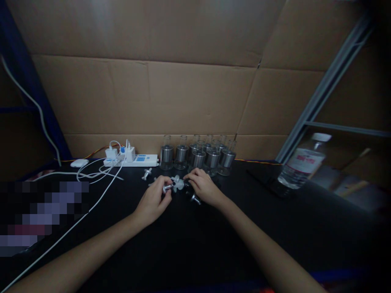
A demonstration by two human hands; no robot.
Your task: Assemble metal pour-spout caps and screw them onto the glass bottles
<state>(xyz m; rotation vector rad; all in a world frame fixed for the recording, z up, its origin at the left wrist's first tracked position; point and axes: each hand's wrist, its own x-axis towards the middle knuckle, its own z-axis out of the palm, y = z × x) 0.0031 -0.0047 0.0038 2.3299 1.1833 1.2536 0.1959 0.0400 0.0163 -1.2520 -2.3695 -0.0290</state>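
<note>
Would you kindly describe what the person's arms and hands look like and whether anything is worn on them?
The left arm and right arm are bare up to the picture's edge; no sleeves show. The left hand and right hand wear no gloves, and no watch or bracelet shows at either wrist. The fingers look bare, though the dim light could hide a thin ring.

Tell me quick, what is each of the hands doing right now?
Left hand: closed on a small silver metal cylinder.
Right hand: curled beside a small whitish plastic part; whether it grips it cannot be told.
</note>
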